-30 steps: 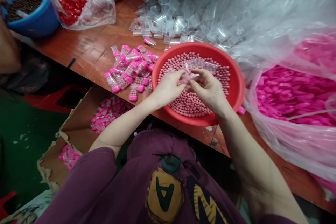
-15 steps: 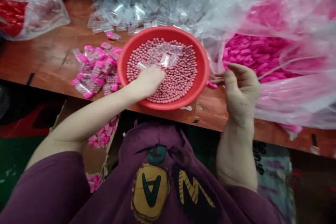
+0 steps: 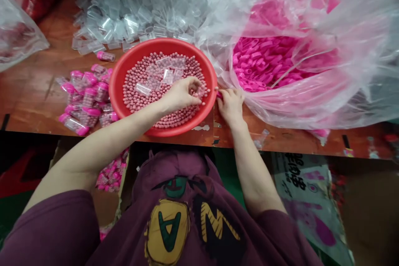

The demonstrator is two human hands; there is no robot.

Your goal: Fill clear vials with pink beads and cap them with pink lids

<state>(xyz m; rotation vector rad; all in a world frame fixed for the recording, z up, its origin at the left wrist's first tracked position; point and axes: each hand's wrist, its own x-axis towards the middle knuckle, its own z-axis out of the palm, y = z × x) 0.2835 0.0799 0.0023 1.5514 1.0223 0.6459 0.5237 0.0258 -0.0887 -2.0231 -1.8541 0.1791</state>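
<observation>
A red bowl of pink beads stands on the table, with several clear plastic containers lying on the beads. My left hand is over the right part of the beads, fingers curled, with a few beads at the fingertips; whether a container is among them is too unclear to tell. Just outside the bowl's right rim, my right hand is closed on a small pink cap. Filled containers with pink caps are heaped left of the bowl.
Clear empty containers are piled behind the bowl. An open plastic bag of pink caps lies to the right. A bag is at the far left. Below the table edge, a box holds more filled containers.
The view has shifted to the right. My left hand has moved across the beads toward the right rim, its fingers parting somewhat. My right hand has come in beside the bowl.
</observation>
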